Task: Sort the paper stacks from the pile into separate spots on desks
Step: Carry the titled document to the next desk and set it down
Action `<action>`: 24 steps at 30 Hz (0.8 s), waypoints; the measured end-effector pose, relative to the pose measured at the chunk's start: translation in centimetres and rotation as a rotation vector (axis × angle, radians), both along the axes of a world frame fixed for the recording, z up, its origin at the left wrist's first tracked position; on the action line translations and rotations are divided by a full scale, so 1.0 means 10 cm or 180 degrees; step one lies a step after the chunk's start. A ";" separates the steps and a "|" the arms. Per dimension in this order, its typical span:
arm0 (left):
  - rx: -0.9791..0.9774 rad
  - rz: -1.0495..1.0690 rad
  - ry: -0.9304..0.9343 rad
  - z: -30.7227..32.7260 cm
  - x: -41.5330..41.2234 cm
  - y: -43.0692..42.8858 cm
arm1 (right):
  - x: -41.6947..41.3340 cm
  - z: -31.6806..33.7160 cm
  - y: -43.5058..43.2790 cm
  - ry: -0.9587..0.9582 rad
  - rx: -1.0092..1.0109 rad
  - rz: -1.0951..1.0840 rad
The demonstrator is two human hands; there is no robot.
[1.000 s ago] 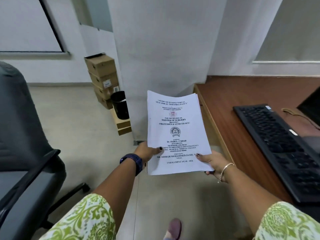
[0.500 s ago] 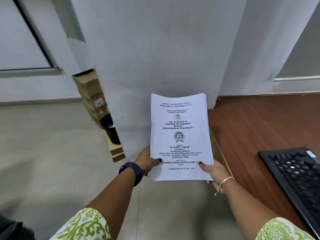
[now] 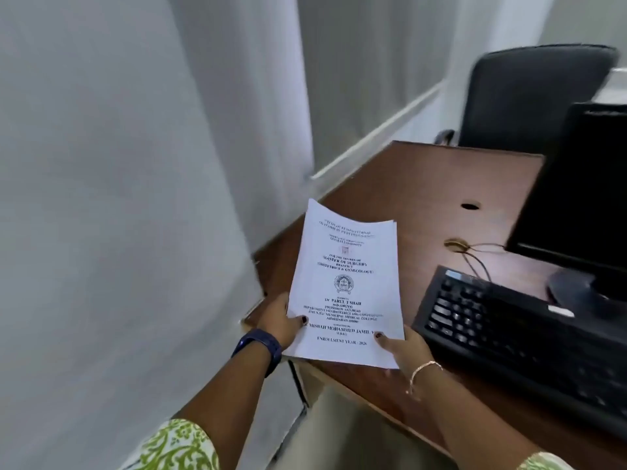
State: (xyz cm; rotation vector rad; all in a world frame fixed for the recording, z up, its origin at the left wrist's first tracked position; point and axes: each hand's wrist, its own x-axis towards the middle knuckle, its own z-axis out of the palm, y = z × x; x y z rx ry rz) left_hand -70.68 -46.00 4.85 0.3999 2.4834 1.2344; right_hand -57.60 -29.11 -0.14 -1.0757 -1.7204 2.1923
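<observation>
A white paper stack with a printed title page is held in both hands above the left end of a brown wooden desk. My left hand grips its lower left edge, thumb on top. At the lower right corner my right hand holds it the same way. The stack tilts slightly, its far end over the desk top. Whether it touches the desk I cannot tell.
A black keyboard lies just right of the stack, with a black monitor behind it. A dark office chair stands beyond the desk. A white wall is close on the left.
The view has swung right toward the desk. The stack, still in both hands, has moved from beside the desk's edge to over its left end; the monitor and chair came into view.
</observation>
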 end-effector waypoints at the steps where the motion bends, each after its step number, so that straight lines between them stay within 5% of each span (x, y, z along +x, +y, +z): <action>1: -0.0145 -0.0188 -0.0023 -0.04 -0.14 0.12 | -0.01 -0.03 0.01 -0.0077 -0.0004 -0.0230; 14: -0.0571 -0.0836 -0.0408 -0.60 -0.82 0.55 | -0.33 -0.34 -0.04 -0.1040 -0.0226 -0.0858; 24: -0.1005 -0.1007 -0.0405 -0.64 -1.05 0.61 | -0.41 -0.23 -0.12 -0.2120 0.0833 -0.0398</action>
